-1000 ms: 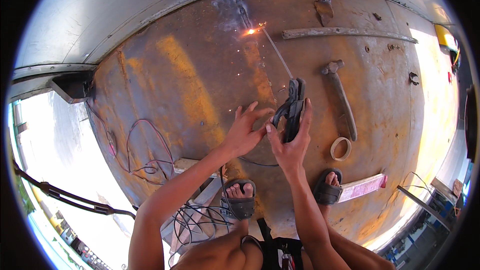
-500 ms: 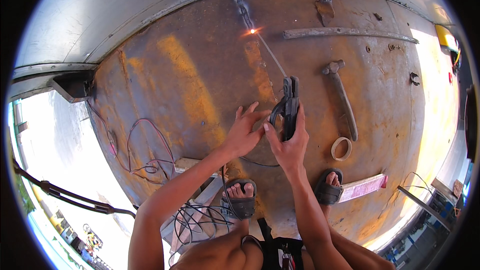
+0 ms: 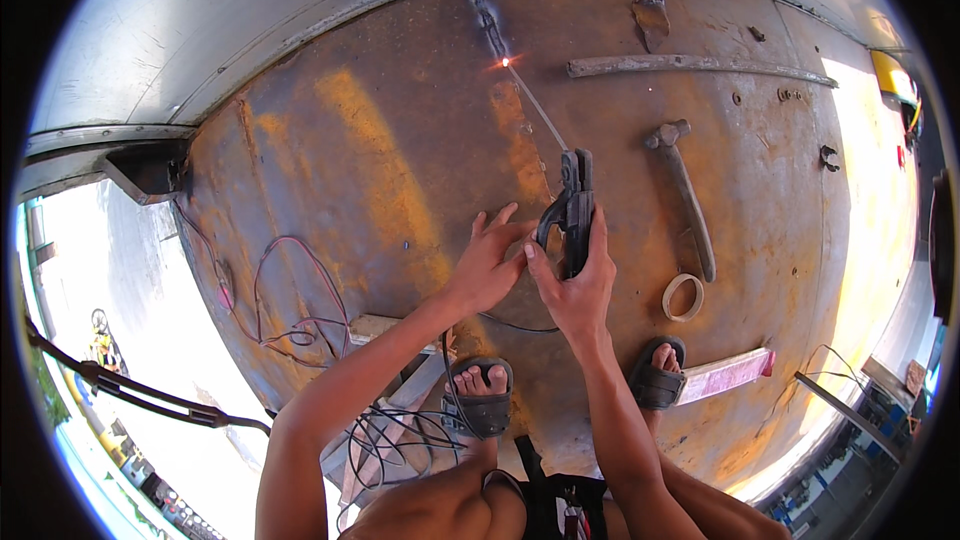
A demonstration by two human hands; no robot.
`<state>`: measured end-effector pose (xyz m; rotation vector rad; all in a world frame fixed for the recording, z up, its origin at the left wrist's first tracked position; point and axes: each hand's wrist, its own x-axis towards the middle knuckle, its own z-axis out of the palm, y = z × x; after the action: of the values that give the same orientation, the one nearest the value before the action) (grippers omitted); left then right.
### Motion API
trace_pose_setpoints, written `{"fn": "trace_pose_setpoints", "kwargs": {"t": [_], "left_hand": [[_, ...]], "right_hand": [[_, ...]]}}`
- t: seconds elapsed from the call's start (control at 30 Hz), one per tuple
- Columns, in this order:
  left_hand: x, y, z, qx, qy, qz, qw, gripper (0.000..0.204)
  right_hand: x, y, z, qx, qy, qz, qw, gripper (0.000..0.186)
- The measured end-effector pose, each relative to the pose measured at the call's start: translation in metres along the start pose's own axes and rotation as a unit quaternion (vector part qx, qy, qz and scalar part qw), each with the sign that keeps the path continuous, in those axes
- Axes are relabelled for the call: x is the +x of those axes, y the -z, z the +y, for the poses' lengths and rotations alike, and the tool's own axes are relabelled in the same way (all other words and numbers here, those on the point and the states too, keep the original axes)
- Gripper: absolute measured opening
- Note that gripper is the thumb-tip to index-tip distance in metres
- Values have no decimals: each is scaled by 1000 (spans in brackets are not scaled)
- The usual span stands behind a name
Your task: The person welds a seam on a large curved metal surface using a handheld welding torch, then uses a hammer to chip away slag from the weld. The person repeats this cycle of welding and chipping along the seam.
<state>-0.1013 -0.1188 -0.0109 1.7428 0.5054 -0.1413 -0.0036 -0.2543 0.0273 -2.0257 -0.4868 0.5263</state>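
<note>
My right hand (image 3: 578, 288) is wrapped round a black electrode holder (image 3: 576, 202). A thin welding rod (image 3: 540, 110) runs forward and left from its jaws. At the rod's tip an orange-white arc (image 3: 505, 62) glows on the rusty steel plate (image 3: 440, 130). A dark, rough weld bead (image 3: 486, 18) stretches from the arc toward the far wall. Beside the holder's lever is my left hand (image 3: 490, 265), fingers spread, its fingertips close to the lever and my right thumb. Whether they touch it I cannot tell.
To the right lie a hammer (image 3: 685, 195), a long metal bar (image 3: 690, 64), a tape-like ring (image 3: 683, 297) and several nuts. Black cable (image 3: 400, 440) coils by my left foot, thin red wire (image 3: 300, 250) lies left. A metal wall (image 3: 250, 20) bounds the far side.
The electrode holder and my right hand have shifted very slightly left and forward. The arc stays at nearly the same spot, and my left hand has hardly moved.
</note>
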Motion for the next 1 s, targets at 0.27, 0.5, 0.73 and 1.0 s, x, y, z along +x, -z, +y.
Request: {"fn": "trace_pose_setpoints", "kwargs": {"t": [0.27, 0.5, 0.73, 1.0], "left_hand": [[0, 1, -2, 0, -2, -7, 1000, 50], [0, 1, -1, 0, -1, -3, 1000, 50], [0, 1, 0, -5, 1, -2, 1000, 49], [1, 1, -4, -4, 3, -11, 1000, 48]], "right_hand": [[1, 0, 0, -2, 15, 7, 1000, 88], [0, 0, -1, -5, 8, 7, 1000, 88], [1, -1, 1, 4, 21, 10, 1000, 87], [1, -2, 2, -3, 30, 10, 999, 88]]}}
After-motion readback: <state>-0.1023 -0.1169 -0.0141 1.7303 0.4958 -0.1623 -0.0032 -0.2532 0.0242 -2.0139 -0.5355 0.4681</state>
